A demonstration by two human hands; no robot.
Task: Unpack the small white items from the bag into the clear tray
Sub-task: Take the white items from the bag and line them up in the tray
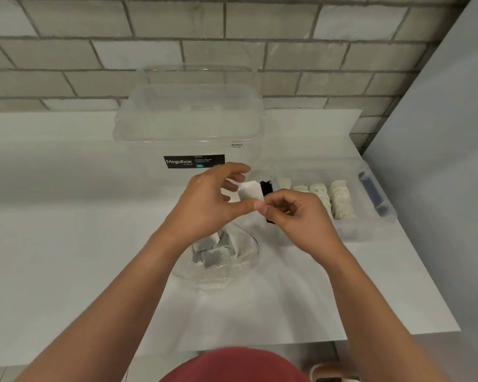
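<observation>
Two hands meeting over the table, left hand pinching a small white item between thumb and curled fingers, right hand fingertips curled onto its lower edge, clear bag below the left wrist, clear tray just right of the right knuckles.

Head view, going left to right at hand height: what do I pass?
In order: left hand → small white item pinched in its fingers → right hand → clear tray holding rows of white items → blue latch at the tray's right end.

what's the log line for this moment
left hand: pinches white packet | right hand: pinches its corner | bag: more inside | clear tray: partly filled
</observation>
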